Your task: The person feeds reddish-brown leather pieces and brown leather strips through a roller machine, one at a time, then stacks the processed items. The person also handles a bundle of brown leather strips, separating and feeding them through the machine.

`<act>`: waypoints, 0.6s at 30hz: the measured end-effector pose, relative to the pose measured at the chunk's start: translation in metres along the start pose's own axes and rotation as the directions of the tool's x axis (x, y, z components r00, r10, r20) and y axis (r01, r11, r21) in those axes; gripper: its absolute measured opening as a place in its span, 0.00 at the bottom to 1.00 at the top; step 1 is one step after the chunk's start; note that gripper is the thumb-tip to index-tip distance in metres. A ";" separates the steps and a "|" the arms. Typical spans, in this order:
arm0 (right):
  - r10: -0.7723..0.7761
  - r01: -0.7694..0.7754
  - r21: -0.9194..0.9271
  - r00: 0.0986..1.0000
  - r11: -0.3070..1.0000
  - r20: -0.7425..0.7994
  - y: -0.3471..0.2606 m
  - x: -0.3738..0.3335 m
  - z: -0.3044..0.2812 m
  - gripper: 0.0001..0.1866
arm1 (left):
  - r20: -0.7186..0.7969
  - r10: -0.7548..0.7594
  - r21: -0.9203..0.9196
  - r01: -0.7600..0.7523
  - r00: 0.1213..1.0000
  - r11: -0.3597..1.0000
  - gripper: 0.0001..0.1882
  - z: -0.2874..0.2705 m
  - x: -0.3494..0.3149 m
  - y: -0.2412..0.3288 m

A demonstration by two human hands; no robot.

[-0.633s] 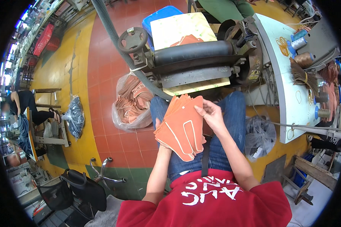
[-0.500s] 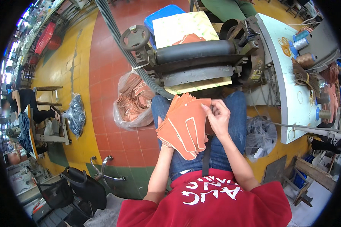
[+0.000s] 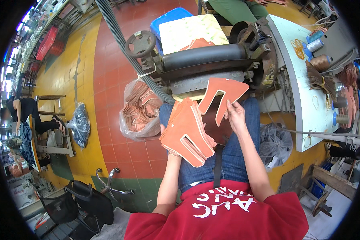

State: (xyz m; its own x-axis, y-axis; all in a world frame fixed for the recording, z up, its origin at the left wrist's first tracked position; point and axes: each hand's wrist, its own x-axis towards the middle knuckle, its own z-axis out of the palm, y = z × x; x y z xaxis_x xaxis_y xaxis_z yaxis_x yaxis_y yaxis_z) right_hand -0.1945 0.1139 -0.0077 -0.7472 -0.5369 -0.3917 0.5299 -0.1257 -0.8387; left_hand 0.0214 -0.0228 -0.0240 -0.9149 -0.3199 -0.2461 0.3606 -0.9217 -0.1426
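My left hand (image 3: 171, 149) is closed around a stack of orange cut leather pieces (image 3: 184, 126), held over my lap. Each piece has a long slot with a pale edge. One single leather piece (image 3: 224, 94) is pinched in my right hand (image 3: 235, 116), raised apart from the stack with its slotted end pointing down. Just beyond it stands a roller machine with a dark roller (image 3: 204, 56) and a metal plate in front. More orange pieces (image 3: 198, 43) lie on the pale yellow-patterned sheet (image 3: 190, 30) behind the roller.
A clear bag of orange pieces (image 3: 141, 108) sits on the floor left of my knees. A grey ribbed hose (image 3: 116, 28) crosses before the machine's handwheel (image 3: 141, 43). On the right, a white table (image 3: 298, 92) carries thread spools. Another clear bag (image 3: 275, 146) lies beside my right leg.
My right hand has drawn one leather piece off the stack and turned it, lifting it up and right toward the machine. The stack stays in my left hand.
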 end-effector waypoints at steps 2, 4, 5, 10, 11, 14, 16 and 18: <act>0.040 -0.040 0.006 0.999 0.999 -0.026 0.003 0.016 -0.006 0.09 | 0.014 -0.039 0.018 0.038 0.999 0.999 0.37 0.005 0.001 -0.001; 0.074 -0.072 0.042 0.996 0.997 -0.054 0.006 0.028 -0.001 0.10 | 0.022 -0.070 0.029 0.069 0.997 0.997 0.37 0.009 0.001 -0.001; 0.142 -0.136 0.053 0.982 0.989 -0.126 0.006 0.032 0.004 0.10 | 0.016 -0.069 0.118 0.066 0.997 0.991 0.37 0.010 0.001 -0.001; -0.060 0.062 -0.069 0.998 0.996 0.035 -0.001 0.044 0.036 0.13 | 0.025 -0.115 0.026 0.114 0.993 0.993 0.37 0.012 -0.002 -0.003; -0.015 0.008 -0.166 0.999 0.986 -0.042 -0.003 0.043 0.037 0.14 | 0.022 -0.120 0.023 0.120 0.993 0.993 0.37 0.012 -0.003 -0.003; 0.042 -0.082 -0.296 0.989 0.952 -0.140 -0.006 0.037 0.033 0.14 | 0.023 -0.124 0.019 0.124 0.992 0.992 0.37 0.011 -0.003 -0.005; 0.102 -0.133 -0.272 0.987 0.953 -0.126 -0.004 0.032 0.027 0.14 | 0.023 -0.126 0.010 0.126 0.992 0.992 0.37 0.010 -0.003 -0.006; 0.136 -0.160 -0.215 0.983 0.964 -0.123 -0.001 0.027 0.022 0.13 | 0.020 -0.120 0.004 0.120 0.993 0.993 0.37 0.008 -0.003 -0.007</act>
State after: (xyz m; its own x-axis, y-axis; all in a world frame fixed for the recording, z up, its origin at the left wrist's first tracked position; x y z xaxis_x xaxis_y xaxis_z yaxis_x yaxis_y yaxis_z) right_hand -0.2063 0.0817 -0.0091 -0.7120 -0.4426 -0.5451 0.5437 0.1438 -0.8269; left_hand 0.0202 -0.0176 -0.0150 -0.9551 -0.2108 -0.2082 0.2471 -0.9544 -0.1673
